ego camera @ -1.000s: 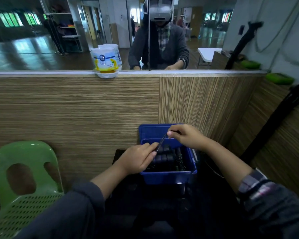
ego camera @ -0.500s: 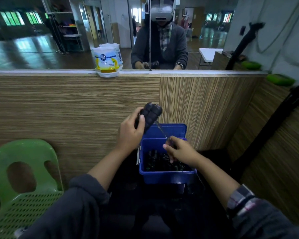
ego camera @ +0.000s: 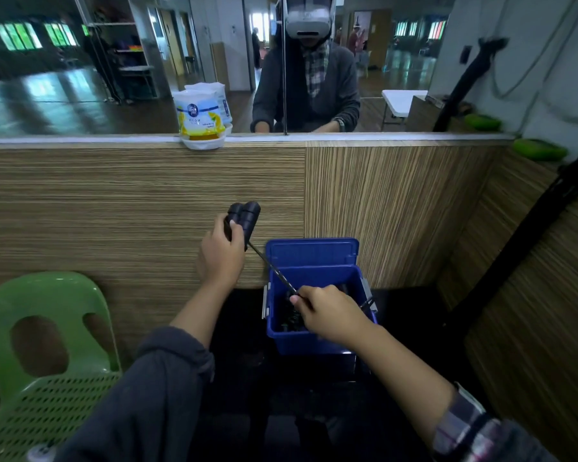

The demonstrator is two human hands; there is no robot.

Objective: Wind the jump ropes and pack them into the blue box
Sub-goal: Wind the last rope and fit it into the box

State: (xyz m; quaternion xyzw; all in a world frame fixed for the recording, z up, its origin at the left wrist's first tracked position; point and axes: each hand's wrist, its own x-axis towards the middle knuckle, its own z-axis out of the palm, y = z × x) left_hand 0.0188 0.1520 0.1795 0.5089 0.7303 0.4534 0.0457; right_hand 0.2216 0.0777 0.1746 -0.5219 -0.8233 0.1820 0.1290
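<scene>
My left hand (ego camera: 220, 258) grips the two black jump rope handles (ego camera: 244, 216) side by side, raised against the wooden wall left of the blue box (ego camera: 314, 341). A thin black rope cord (ego camera: 270, 266) runs taut from the handles down to my right hand (ego camera: 327, 311), which pinches it over the open box. Dark coiled ropes (ego camera: 289, 316) lie inside the box, partly hidden by my right hand. The box lid (ego camera: 312, 253) stands up against the wall.
A green plastic chair (ego camera: 40, 348) stands at the lower left. A wood-panelled wall (ego camera: 131, 208) with a mirror above it rises just behind the box; a white air-freshener tub (ego camera: 199, 120) sits on its ledge. A dark pole (ego camera: 528, 241) leans at the right.
My left hand lifted the handles out of the box and up to the left. My right hand slid down along the cord, which is now stretched straight between both hands.
</scene>
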